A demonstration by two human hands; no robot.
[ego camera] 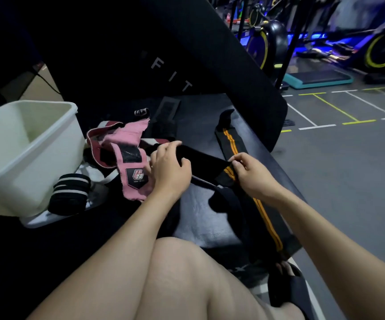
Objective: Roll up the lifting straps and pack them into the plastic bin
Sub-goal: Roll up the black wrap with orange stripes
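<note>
Gym machines glowed beyond the black bench [200, 218] where my left fingers [163, 147] and right fingers [236, 162] pinched a black orange-striped strap [229, 140] just begun, one rolled strap [69, 196] beside the seemingly empty plastic bin [25, 144] far left, pink straps [120, 144] waiting.

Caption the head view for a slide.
Both hands, left hand and right hand, hold a black strap with orange stripes beside the white plastic bin.

Dim, murky foreground — blue glow far right; wide-angle bending at edges.
</note>
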